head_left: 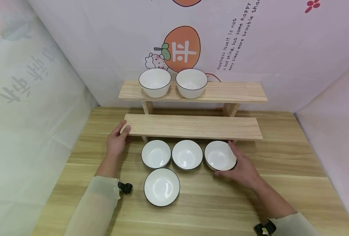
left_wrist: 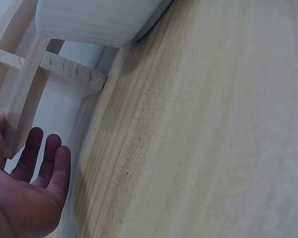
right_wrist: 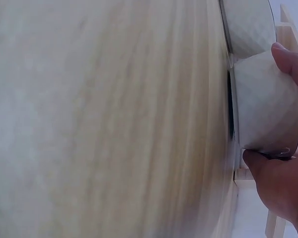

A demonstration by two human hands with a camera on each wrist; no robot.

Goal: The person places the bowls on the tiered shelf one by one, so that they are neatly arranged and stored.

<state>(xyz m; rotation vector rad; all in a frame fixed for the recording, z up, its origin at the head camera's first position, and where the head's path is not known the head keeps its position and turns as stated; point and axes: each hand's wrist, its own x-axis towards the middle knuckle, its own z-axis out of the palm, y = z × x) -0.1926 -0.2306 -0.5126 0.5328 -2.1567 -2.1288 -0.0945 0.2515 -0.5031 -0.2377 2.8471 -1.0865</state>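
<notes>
My left hand (head_left: pixel 116 140) grips the left end of the lower board of a wooden two-step stand (head_left: pixel 192 126), thumb on top. In the left wrist view, several fingers (left_wrist: pixel 59 168) stretch free below the board's end. At the right end of a row of white bowls with dark rims, my right hand (head_left: pixel 245 170) holds a bowl (head_left: pixel 220 155) by its sides, thumb near the front and fingertips behind. The right wrist view shows the thumb and a finger against that bowl's faceted wall (right_wrist: pixel 268 104). Whether another bowl lies under it, I cannot tell.
Beside the held bowl are a middle bowl (head_left: pixel 187 154) and a left bowl (head_left: pixel 156 154), with a front bowl (head_left: pixel 162 187) nearer me. Two bowls, left (head_left: pixel 155 82) and right (head_left: pixel 191 83), stand on the upper board (head_left: pixel 236 91). A printed cloth (head_left: pixel 127 39) hangs behind.
</notes>
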